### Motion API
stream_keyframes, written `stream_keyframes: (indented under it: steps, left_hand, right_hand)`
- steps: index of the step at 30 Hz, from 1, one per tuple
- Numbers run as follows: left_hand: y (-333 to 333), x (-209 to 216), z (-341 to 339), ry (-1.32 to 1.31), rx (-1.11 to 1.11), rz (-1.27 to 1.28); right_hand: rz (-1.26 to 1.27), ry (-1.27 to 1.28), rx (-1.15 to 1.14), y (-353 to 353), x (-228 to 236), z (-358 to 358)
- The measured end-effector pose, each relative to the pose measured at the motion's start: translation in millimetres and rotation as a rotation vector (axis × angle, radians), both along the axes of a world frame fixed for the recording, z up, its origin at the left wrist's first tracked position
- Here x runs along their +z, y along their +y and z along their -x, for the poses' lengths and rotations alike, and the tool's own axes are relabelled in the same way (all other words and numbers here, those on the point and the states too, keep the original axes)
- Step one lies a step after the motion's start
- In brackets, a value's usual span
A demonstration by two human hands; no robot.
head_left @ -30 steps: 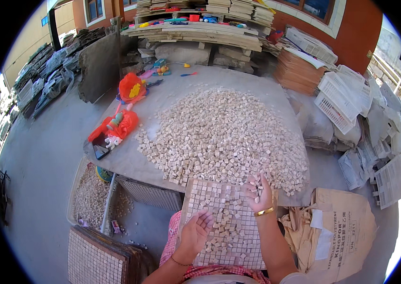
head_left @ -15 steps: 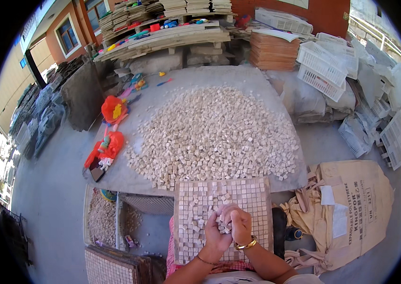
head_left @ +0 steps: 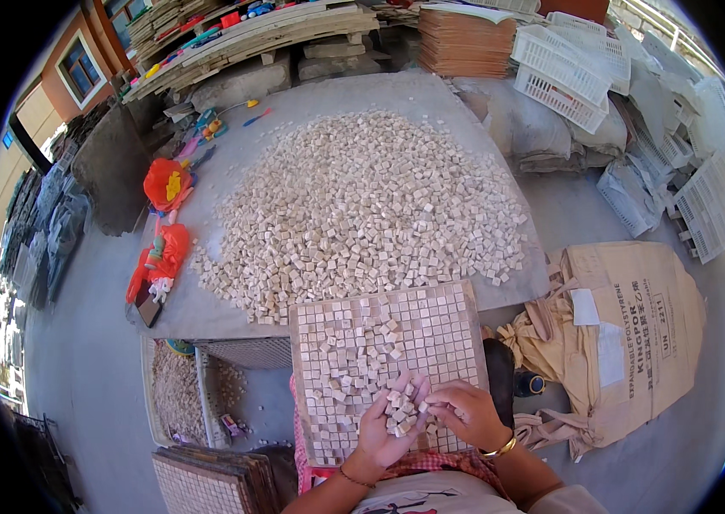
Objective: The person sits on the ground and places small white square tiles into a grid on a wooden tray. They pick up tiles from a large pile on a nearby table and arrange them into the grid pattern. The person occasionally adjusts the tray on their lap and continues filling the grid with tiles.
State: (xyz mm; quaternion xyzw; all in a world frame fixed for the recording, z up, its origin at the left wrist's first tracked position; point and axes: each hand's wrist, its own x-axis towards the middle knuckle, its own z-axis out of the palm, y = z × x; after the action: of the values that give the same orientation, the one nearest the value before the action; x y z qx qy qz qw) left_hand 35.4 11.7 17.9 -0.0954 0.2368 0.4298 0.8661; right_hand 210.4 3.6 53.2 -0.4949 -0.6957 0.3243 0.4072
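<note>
My left hand (head_left: 372,439) is turned palm up and cupped around a small heap of pale stone cubes (head_left: 400,415). The fingers of my right hand (head_left: 474,418) pinch a single stone cube (head_left: 423,407) at the heap's edge. Both hands are over the near part of a gridded tray (head_left: 296,343) on my lap. Many of its squares have cubes in them, with bare slots at the upper right. Loose cubes (head_left: 371,341) lie on top of the set ones, left of centre. My hands hide part of the tray's near side.
Beyond the tray, a broad pile of stone cubes (head_left: 362,206) covers a slab table (head_left: 272,103). Red bags with toys (head_left: 165,184) lie at its left. A crate of chips (head_left: 176,385) and stacked filled trays (head_left: 199,484) are left; a tan sack (head_left: 636,325) is right.
My hands have come apart from being clasped together. The left now lies opened upward under the cubes, while the right has shifted rightward. The whole view has also moved slightly.
</note>
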Motion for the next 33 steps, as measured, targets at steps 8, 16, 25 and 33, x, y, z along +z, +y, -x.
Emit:
stream_keyframes:
  steps: [8, 16, 25, 33]
  left_hand:
    - [-3.1, -1.8, -4.5, -0.039, -0.055, 0.074]
    - [-7.1, 4.5, -11.4, -0.066, -0.099, 0.109]
    - [-11.7, 6.7, -14.1, 0.064, -0.287, 0.093]
    - [-29.2, -16.8, -4.9, -0.075, -0.581, 0.112]
  right_hand:
    - [0.339, 0.263, 0.007, -11.9, -24.7, -9.0]
    - [0.594, 0.624, 0.165, -0.6, -12.5, -32.3]
    - [0.493, 0.461, -0.01, -2.2, -13.5, -27.8]
    - [0.154, -0.027, 0.11, 22.1, -39.5, -21.7]
